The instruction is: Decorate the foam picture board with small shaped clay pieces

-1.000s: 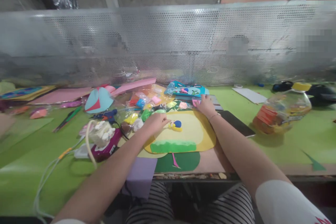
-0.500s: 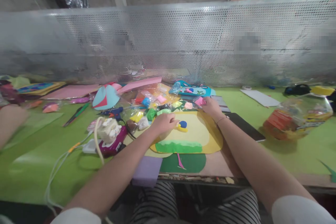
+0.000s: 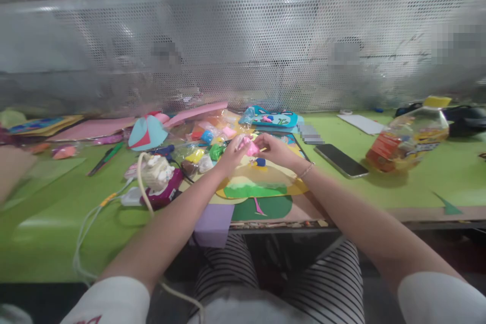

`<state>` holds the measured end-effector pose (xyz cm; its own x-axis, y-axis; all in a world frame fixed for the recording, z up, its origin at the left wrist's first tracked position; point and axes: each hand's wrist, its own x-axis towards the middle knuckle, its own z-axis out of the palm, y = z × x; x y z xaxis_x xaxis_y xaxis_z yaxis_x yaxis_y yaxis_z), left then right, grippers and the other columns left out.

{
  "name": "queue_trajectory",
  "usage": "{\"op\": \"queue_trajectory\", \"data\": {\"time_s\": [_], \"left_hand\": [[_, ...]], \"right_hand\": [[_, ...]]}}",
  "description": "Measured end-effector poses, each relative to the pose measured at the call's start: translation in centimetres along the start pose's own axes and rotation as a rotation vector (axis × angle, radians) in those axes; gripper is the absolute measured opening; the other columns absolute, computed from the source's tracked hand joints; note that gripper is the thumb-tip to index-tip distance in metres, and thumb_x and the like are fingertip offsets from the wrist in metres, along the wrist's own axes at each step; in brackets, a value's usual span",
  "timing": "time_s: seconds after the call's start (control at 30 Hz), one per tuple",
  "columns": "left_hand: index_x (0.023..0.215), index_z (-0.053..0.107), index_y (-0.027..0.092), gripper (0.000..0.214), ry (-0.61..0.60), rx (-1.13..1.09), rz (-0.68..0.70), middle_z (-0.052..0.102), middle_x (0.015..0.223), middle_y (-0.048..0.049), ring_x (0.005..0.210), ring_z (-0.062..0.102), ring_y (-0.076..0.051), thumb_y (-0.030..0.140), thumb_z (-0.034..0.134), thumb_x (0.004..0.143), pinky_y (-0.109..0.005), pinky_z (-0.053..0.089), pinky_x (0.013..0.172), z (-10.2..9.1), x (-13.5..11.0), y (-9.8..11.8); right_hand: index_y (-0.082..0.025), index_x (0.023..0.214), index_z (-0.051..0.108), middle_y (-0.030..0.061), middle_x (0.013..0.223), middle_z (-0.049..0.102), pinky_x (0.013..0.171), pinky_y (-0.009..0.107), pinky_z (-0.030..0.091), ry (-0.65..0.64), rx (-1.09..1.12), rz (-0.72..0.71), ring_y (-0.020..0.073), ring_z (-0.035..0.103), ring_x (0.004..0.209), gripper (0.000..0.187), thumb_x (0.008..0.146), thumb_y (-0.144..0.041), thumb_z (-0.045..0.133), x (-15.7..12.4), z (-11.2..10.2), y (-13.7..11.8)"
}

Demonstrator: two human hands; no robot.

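Observation:
My left hand (image 3: 231, 154) and my right hand (image 3: 273, 149) meet above the yellow craft board (image 3: 266, 182), and both pinch a small clear bag of pink clay (image 3: 249, 147) between their fingertips. Just beneath them a small blue and yellow clay figure (image 3: 259, 162) sits on the board. A green foam strip (image 3: 253, 191) lies along the board's near edge. Several small bags of coloured clay (image 3: 207, 144) lie just left of my hands.
A glue gun (image 3: 163, 151), a white and magenta device with a cable (image 3: 157, 182), scissors (image 3: 104, 158) and foam sheets (image 3: 91, 129) lie at the left. A phone (image 3: 340, 160) and a clear plastic jar (image 3: 408, 139) are at the right. A perforated metal screen (image 3: 243, 50) runs behind the green table (image 3: 49, 212).
My right hand has drawn the pink clay bag back from the far side of the board. My left hand has left the small figure and joined it on the bag.

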<state>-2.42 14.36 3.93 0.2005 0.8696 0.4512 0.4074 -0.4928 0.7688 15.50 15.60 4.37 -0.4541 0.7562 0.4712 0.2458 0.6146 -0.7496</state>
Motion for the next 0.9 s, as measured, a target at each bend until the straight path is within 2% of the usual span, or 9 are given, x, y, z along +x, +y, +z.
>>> {"op": "queue_trajectory", "data": {"time_s": [0.1,0.2,0.27,0.37,0.63,0.7,0.8,0.9], "left_hand": [[0.097,0.051,0.018,0.031,-0.02,-0.041,0.054,0.061,0.104,-0.0069,0.103,0.056,-0.018,0.046,0.04,0.09,-0.029,0.043,0.089,-0.1,0.1,0.1],[0.083,0.047,0.019,0.024,0.028,0.035,0.002,0.058,0.086,-0.0026,0.087,0.055,-0.016,0.042,0.048,0.086,-0.028,0.042,0.08,-0.2,0.2,0.1],[0.075,0.043,0.019,0.025,0.044,0.085,0.019,0.052,0.075,0.0005,0.075,0.051,-0.014,0.04,0.056,0.08,-0.027,0.04,0.072,-0.3,0.2,0.1],[0.067,0.04,0.019,0.029,0.043,0.115,0.098,0.044,0.064,0.0035,0.064,0.043,-0.011,0.036,0.061,0.074,-0.025,0.035,0.062,-0.3,0.2,0.1],[0.061,0.046,0.017,0.012,-0.077,0.214,0.213,0.043,0.055,0.0049,0.056,0.041,-0.01,0.017,0.057,0.066,-0.024,0.032,0.056,-0.2,0.2,-0.1],[0.06,0.047,0.017,0.009,-0.125,0.217,0.21,0.044,0.053,0.0046,0.056,0.043,-0.01,0.016,0.055,0.065,-0.024,0.033,0.056,-0.1,0.0,0.1],[0.061,0.048,0.017,0.011,-0.139,0.141,0.145,0.048,0.057,0.0038,0.059,0.048,-0.012,0.021,0.057,0.065,-0.024,0.037,0.058,0.1,-0.2,0.4],[0.079,0.055,0.016,0.019,-0.14,-0.037,0.096,0.059,0.074,0.0005,0.075,0.057,-0.015,0.024,0.063,0.064,-0.026,0.045,0.069,0.4,-0.3,0.4]], "right_hand": [[-0.016,0.087,0.058,0.0051,0.094,0.058,0.074,0.03,0.055,-0.001,-0.154,-0.121,0.0141,0.062,0.083,0.016,0.076,-0.025,0.064,-0.1,-0.2,0.3],[-0.017,0.09,0.059,0.0049,0.092,0.056,0.073,0.029,0.056,0.121,-0.257,-0.216,0.0125,0.06,0.079,0.011,0.082,-0.024,0.057,-0.2,-0.6,-0.2],[-0.018,0.094,0.058,0.0048,0.092,0.056,0.071,0.028,0.056,0.167,-0.289,-0.25,0.0129,0.059,0.08,0.013,0.084,-0.023,0.053,-0.5,-0.6,-0.8],[-0.019,0.1,0.058,0.0051,0.095,0.055,0.07,0.027,0.056,0.126,-0.299,-0.307,0.0136,0.058,0.083,0.016,0.087,-0.025,0.051,-0.8,-0.1,-1.4],[-0.023,0.11,0.06,0.0078,0.098,0.056,0.07,0.031,0.054,0.061,-0.369,-0.526,0.0177,0.056,0.087,0.021,0.091,-0.024,0.052,-0.9,0.9,-1.3],[-0.022,0.109,0.061,0.0085,0.099,0.058,0.074,0.033,0.052,0.055,-0.398,-0.547,0.0187,0.056,0.09,0.02,0.091,-0.024,0.052,-0.9,1.0,-1.4],[-0.02,0.096,0.066,0.0069,0.087,0.06,0.073,0.032,0.049,0.067,-0.407,-0.534,0.0179,0.057,0.083,0.016,0.091,-0.022,0.051,-0.8,1.1,-1.5],[-0.018,0.081,0.068,0.0043,0.075,0.059,0.066,0.028,0.046,0.095,-0.378,-0.412,0.0153,0.055,0.072,0.017,0.088,-0.018,0.053,-0.6,0.9,-1.5]]}}
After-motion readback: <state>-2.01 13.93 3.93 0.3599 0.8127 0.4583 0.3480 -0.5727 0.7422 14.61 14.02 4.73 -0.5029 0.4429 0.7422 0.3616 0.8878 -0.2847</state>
